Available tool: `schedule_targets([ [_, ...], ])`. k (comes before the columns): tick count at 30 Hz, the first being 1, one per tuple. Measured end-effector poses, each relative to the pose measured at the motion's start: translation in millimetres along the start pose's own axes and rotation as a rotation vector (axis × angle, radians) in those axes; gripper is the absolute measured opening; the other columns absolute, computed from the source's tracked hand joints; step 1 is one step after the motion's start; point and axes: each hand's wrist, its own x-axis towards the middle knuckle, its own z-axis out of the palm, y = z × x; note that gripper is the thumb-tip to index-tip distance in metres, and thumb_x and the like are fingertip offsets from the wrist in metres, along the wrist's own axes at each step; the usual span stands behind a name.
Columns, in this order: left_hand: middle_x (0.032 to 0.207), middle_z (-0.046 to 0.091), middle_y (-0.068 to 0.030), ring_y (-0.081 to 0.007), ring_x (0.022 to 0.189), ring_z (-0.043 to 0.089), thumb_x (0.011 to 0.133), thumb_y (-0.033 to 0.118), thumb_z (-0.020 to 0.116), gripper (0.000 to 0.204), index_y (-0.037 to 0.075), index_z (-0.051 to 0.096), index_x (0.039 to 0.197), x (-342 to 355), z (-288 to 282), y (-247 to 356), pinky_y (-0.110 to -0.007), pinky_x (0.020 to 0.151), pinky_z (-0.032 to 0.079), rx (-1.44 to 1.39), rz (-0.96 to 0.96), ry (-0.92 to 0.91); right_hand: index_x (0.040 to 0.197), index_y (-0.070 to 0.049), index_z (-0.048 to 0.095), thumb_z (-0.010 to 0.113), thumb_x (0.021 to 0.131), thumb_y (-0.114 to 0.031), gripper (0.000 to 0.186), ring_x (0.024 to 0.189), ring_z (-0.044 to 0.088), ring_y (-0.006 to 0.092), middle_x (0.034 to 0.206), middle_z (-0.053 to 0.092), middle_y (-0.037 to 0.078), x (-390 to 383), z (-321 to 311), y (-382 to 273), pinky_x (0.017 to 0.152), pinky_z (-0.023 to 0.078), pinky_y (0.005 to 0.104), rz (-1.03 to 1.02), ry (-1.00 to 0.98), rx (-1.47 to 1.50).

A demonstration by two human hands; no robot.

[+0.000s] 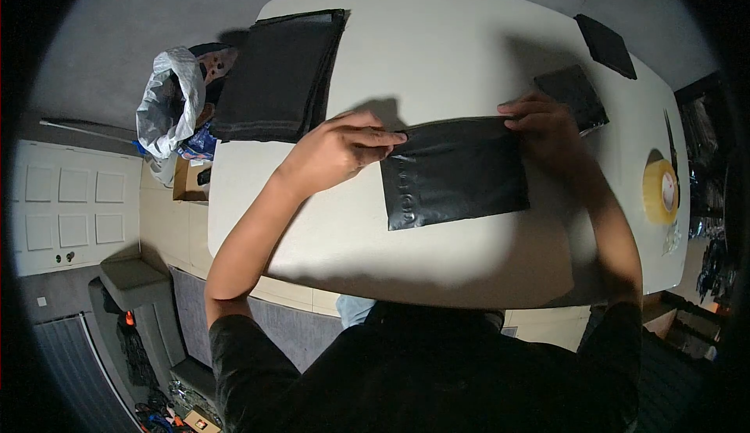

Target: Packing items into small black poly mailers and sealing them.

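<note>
Dark-sleeved shoulders lean over the white worktop (437,58) as a person presses both hands to a flat black mailer bag (457,175) lying just in front of them. Left hand (344,148) pinches the bag's upper left corner, fingers drawn narrow against the edge; right hand (547,124) pins the upper right corner, fingers curled over it. Holding both ends of the top edge at once appears to keep the slippery bag taut and flat on the surface. Stacked black bags (281,73) sit at the far left corner, within reach, with two smaller black packets (574,93) beyond the right hand. A yellow tape roll (660,191) rests near the right edge. Beside the worktop, a crumpled grey plastic bag (168,101) stands on the floor.
</note>
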Motion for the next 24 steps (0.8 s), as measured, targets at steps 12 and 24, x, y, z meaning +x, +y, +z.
schedule_targets([
  [12, 0.110, 0.081, 0.0027, -0.0196, 0.104, 0.072, 0.079, 0.006, 0.083, 0.001, 0.007, 0.082, 0.079, 1, 2, -1, -0.035, 0.095, 0.063, -0.035, -0.041, -0.056, 0.111, -0.013, 0.076, 0.073, 0.087, -0.004, 0.026, 0.107, 0.070, 0.0233, 0.123, 0.076, 0.002, -10, -16, -7, 0.092, 0.062, 0.0379, -0.124, -0.172, -0.196],
  [24, 0.116, 0.080, -0.0007, -0.0170, 0.103, 0.075, 0.077, 0.000, 0.078, 0.011, 0.005, 0.082, 0.086, 5, -18, 15, -0.033, 0.093, 0.063, 0.025, -0.126, -0.225, 0.095, -0.004, 0.080, 0.077, 0.088, -0.003, 0.008, 0.095, 0.071, 0.0224, 0.116, 0.079, 0.006, -11, -6, 4, 0.079, 0.061, 0.0324, -0.190, -0.043, -0.227],
])
